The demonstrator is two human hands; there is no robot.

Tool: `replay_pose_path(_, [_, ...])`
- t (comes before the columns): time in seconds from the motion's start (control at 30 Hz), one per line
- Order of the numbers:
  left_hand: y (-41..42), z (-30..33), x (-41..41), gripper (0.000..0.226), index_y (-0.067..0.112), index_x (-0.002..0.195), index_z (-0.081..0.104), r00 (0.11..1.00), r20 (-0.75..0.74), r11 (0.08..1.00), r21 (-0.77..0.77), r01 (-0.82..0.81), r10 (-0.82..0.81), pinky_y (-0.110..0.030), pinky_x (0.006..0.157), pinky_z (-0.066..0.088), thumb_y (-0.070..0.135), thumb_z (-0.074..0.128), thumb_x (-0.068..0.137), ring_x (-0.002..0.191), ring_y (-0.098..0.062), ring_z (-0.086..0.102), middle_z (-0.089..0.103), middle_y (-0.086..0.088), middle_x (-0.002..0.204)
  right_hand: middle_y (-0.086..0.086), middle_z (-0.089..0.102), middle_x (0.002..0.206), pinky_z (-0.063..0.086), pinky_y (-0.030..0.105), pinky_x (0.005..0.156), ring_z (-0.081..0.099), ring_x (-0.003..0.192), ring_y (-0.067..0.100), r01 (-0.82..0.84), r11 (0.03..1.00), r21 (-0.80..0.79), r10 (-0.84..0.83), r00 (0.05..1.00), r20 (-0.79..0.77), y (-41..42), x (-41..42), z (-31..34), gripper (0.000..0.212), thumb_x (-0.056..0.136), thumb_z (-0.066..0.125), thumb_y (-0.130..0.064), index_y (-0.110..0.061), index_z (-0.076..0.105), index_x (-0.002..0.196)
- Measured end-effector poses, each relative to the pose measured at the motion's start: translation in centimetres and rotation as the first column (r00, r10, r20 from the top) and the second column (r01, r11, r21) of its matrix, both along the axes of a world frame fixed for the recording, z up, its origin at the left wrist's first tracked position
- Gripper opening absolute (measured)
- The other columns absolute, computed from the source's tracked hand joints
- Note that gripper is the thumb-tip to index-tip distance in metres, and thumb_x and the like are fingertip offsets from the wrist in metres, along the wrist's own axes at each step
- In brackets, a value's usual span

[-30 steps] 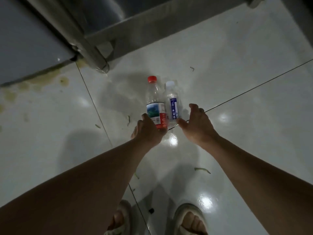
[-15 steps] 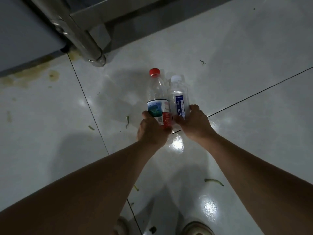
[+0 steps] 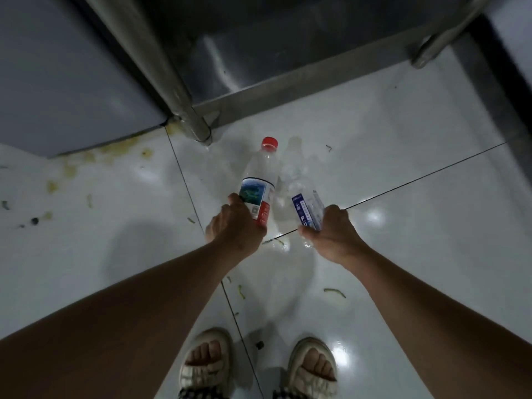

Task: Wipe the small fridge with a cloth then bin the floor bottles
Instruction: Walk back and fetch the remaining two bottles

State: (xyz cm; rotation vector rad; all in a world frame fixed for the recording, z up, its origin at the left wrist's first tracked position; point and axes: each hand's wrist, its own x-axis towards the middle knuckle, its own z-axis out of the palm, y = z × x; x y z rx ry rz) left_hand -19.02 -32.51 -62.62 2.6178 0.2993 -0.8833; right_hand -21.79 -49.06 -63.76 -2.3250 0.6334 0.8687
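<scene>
Two clear plastic bottles hang side by side above the white tiled floor. My left hand (image 3: 234, 226) grips the lower body of the red-capped bottle (image 3: 260, 177), which has a blue, white and red label. My right hand (image 3: 331, 233) grips the base of the white-capped bottle (image 3: 296, 180), which has a blue label. Both bottles tilt away from me, caps toward the metal table leg. The grey front of the small fridge (image 3: 57, 82) fills the upper left. No cloth and no bin are in view.
A steel table leg (image 3: 172, 82) and crossbar (image 3: 302, 84) stand just beyond the bottles, with another leg (image 3: 440, 41) at the upper right. Yellowish stains (image 3: 86, 159) and small green scraps litter the glossy floor (image 3: 403, 254). My sandalled feet (image 3: 259, 367) stand at the bottom.
Both hands closed round the bottles and lifted them off the floor. The view has risen and pulled back, bringing my feet and more of the table frame into sight.
</scene>
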Motion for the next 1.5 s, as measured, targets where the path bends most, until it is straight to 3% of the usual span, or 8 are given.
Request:
replay_pose_path(0.27, [2.3, 18.3, 1.0, 0.062, 0.011, 0.129, 0.031, 0.983, 0.087, 0.981, 0.121, 0.15, -0.161, -0.039, 0.084, 0.045, 0.048, 0.057, 0.086, 0.104, -0.028, 0.059, 0.056, -0.011, 0.119, 0.019, 0.043, 0.123, 0.046, 0.034, 0.083, 0.053, 0.107, 0.036, -0.058, 0.995, -0.081, 0.068, 0.99, 0.124, 0.9, 0.2, 19.8, 0.058, 0.086, 0.064, -0.034, 0.001, 0.037, 0.123])
replay_pose_path(0.5, [3.4, 33.5, 1.5, 0.067, 0.009, 0.133, 0.029, 0.962, 0.18, 0.97, 0.165, 0.178, -0.207, -0.04, 0.09, 0.044, 0.059, 0.038, 0.089, 0.108, -0.032, 0.057, 0.054, -0.014, 0.12, 0.018, 0.043, 0.123, 0.046, 0.035, 0.087, 0.051, 0.109, 0.031, -0.095, 0.976, -0.197, 0.136, 0.969, 0.206, 1.1, -0.9, 36.9, 0.06, 0.087, 0.062, -0.035, 0.001, 0.035, 0.126])
replay_pose_path(0.63, [3.3, 41.8, 1.6, 0.062, 0.009, 0.126, 0.037, 0.936, 0.272, 0.975, 0.067, 0.212, -0.223, -0.042, 0.092, 0.046, 0.056, 0.047, 0.087, 0.106, -0.032, 0.058, 0.057, -0.014, 0.118, 0.017, 0.043, 0.124, 0.046, 0.034, 0.086, 0.052, 0.107, 0.029, -0.058, 0.964, -0.259, 0.127, 0.958, 0.256, 1.1, -2.7, 45.8, 0.06, 0.087, 0.063, -0.036, 0.0, 0.035, 0.127])
replay_pose_path(0.8, [2.2, 50.4, 1.1, 0.07, 0.009, 0.133, 0.028, 0.872, 0.314, 0.927, 0.107, 0.36, -0.375, -0.04, 0.091, 0.044, 0.046, 0.061, 0.083, 0.117, -0.029, 0.053, 0.05, -0.012, 0.128, 0.017, 0.043, 0.125, 0.047, 0.034, 0.088, 0.053, 0.109, 0.027, 0.024, 0.937, -0.349, 0.1, 0.939, 0.33, 0.5, -6.5, 54.6, 0.06, 0.087, 0.063, -0.036, -0.001, 0.035, 0.127])
replay_pose_path(1.07, [0.2, 58.2, -1.6, 0.076, 0.008, 0.133, 0.027, 0.767, 0.312, 0.827, 0.155, 0.541, -0.56, -0.044, 0.095, 0.046, 0.043, 0.068, 0.079, 0.117, -0.032, 0.053, 0.049, -0.015, 0.129, 0.016, 0.04, 0.13, 0.046, 0.034, 0.093, 0.049, 0.115, 0.028, 0.13, 0.916, -0.38, 0.04, 0.913, 0.407, -0.5, -13.7, 62.1, 0.064, 0.088, 0.062, -0.036, -0.002, 0.031, 0.132])
replay_pose_path(1.17, [-0.8, 60.2, -3.3, 0.074, 0.009, 0.131, 0.028, 0.732, 0.323, 0.799, 0.195, 0.568, -0.6, -0.042, 0.089, 0.046, 0.044, 0.067, 0.079, 0.114, -0.032, 0.055, 0.051, -0.014, 0.127, 0.017, 0.04, 0.128, 0.046, 0.034, 0.091, 0.051, 0.111, 0.028, 0.186, 0.912, -0.365, -0.011, 0.903, 0.43, -0.7, -16.4, 63.8, 0.063, 0.088, 0.062, -0.036, -0.002, 0.031, 0.131])
replay_pose_path(1.5, [-2.1, 62.9, -14.5, 0.074, 0.015, 0.131, 0.03, 0.616, 0.346, 0.702, 0.255, 0.665, -0.708, -0.034, 0.083, 0.046, 0.05, 0.066, 0.077, 0.109, -0.026, 0.058, 0.054, -0.008, 0.124, 0.012, 0.04, 0.132, 0.045, 0.034, 0.092, 0.049, 0.114, 0.026, 0.312, 0.902, -0.298, -0.152, 0.876, 0.458, 0.3, -30.8, 66.0, 0.063, 0.087, 0.063, -0.037, -0.008, 0.032, 0.134])
